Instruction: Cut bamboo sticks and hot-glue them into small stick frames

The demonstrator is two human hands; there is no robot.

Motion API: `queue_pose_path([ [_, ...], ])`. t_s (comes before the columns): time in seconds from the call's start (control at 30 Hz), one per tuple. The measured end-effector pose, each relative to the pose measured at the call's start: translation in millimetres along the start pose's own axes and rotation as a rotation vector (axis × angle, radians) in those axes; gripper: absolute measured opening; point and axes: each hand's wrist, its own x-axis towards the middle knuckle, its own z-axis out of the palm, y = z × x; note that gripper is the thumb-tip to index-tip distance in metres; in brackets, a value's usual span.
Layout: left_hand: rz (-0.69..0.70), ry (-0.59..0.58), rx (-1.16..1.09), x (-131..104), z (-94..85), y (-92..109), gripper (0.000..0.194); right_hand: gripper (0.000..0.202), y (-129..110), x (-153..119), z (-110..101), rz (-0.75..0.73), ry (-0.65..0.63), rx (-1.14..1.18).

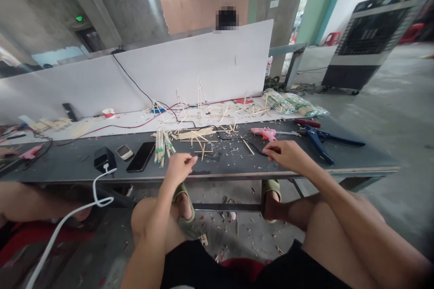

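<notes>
My left hand (179, 168) is closed just above the table's front edge, thumb against the curled fingers; anything inside the pinch is too small to make out. Just beyond it, small joined wooden sticks (203, 151) stand on the dark tabletop. My right hand (285, 154) has its fingers pinched together beside the handle of a pink glue gun (264, 132). A black cord (252, 141) runs to these fingertips, but whether they grip the cord, the handle or something else is hidden. One loose stick (248, 146) lies left of the right hand.
Blue-handled cutters (318, 142) lie at right. Wrapped stick bundles (163, 146), a black phone (141, 157) and a charger block (104, 159) with a white cable are at left. Stick frames (200, 99) stand before a white partition (203, 65). A co-worker's leg (40, 201) shows at left.
</notes>
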Motion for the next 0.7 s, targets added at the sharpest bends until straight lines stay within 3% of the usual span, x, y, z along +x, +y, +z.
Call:
queue_pose_path([
  [0.1, 0.18, -0.038, 0.021, -11, 32.2, 33, 0.046, 0.021, 1, -11, -14, 0.035, 0.028, 0.042],
  [0.23, 0.411, -0.217, 0.079, -31, 81.6, 65, 0.04, 0.017, 0, -17, -18, 0.068, 0.031, 0.12],
  [0.4, 0.724, -0.187, 0.136, -45, 137.0, 76, 0.028, 0.021, -5, -12, -17, 0.069, -0.003, 0.133],
  [0.5, 0.843, -0.175, 0.121, -48, 159.7, 83, 0.028, 0.021, -3, -1, -12, 0.078, -0.008, 0.202],
  [0.7, 1.021, -0.287, 0.081, -50, 201.0, 92, 0.021, 0.021, 8, 15, 8, 0.058, -0.094, 0.207],
])
